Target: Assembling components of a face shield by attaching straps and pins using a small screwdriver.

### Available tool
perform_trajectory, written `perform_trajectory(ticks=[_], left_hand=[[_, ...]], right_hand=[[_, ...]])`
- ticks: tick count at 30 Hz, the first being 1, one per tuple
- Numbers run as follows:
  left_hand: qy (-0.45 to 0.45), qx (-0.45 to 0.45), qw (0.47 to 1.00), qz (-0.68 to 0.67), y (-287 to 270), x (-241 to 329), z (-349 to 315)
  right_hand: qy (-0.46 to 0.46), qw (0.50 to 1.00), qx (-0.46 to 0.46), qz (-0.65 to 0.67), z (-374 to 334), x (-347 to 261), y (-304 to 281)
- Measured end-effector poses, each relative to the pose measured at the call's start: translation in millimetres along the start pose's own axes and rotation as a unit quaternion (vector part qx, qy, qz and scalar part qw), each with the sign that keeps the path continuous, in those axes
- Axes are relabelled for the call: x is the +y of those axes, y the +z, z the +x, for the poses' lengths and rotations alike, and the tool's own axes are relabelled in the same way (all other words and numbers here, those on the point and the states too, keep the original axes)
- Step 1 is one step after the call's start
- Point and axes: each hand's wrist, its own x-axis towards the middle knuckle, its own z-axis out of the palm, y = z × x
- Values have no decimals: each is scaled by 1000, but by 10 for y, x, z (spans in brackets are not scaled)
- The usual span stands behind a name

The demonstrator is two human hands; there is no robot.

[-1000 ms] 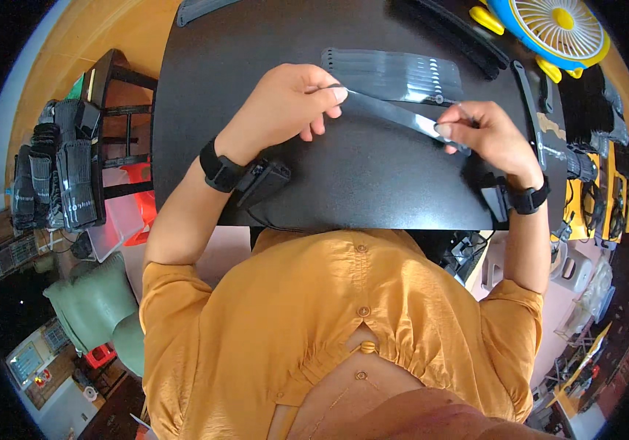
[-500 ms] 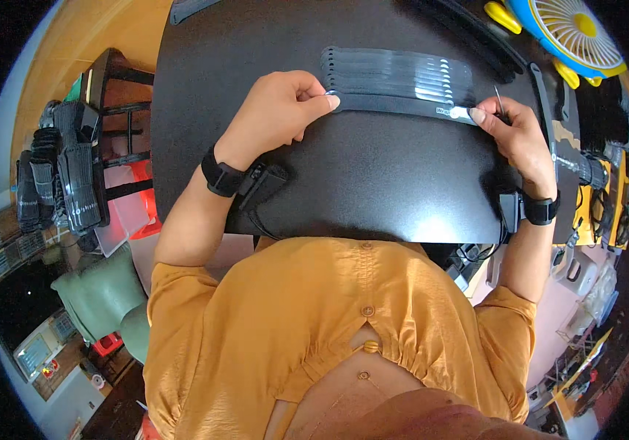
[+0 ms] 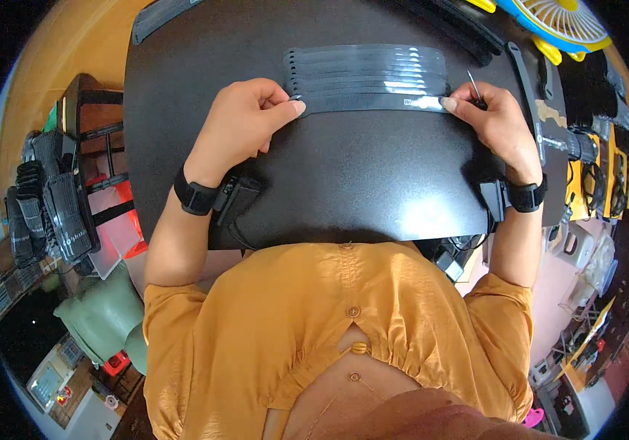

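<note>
Both hands hold a flat black strap (image 3: 358, 103) stretched out level across the dark table. My left hand (image 3: 230, 125) pinches its rounded left end between thumb and finger. At the other end, beside a pale printed mark, my right hand (image 3: 501, 125) pinches the strap. A thin pointed metal tool (image 3: 473, 83) sticks up from the right hand's fingers; its kind is unclear. Just beyond the held strap lies a row of similar black straps (image 3: 351, 66), close side by side, with rounded ends on the left. Their right part shines with glare.
A blue and yellow fan (image 3: 553, 22) stands at the far right. Long black strips (image 3: 461, 29) lie near the back edge, and another strap (image 3: 523, 88) runs along the right. Bundled black straps (image 3: 61, 205) rest at the left, by a green chair (image 3: 102, 315).
The view has shifted, so the table contents sit further left. The held strap's right end has come up, and the strap now lies more in line with the row beyond it.
</note>
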Motion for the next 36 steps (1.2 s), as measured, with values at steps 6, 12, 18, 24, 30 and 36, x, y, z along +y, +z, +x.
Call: perform_trajectory(ticks=[6,12,18,24,30,36], left_hand=[[3,7,1000,11,5,1,10],[-9,3,994,109,-143,73,35],[208,102,947,223,-208,169,163],[329,17,854,403,224,597,784],[196,-118,882,413,368,923,1024],[293,-157,912,239,292,760,981]], right_hand=[[3,999,22,-35,27,4,15],[6,995,71,-73,47,66,3],[50,989,50,129,133,175,-65],[53,980,36,188,98,183,-142],[36,979,31,199,157,248,-120],[38,980,29,195,140,172,-101]])
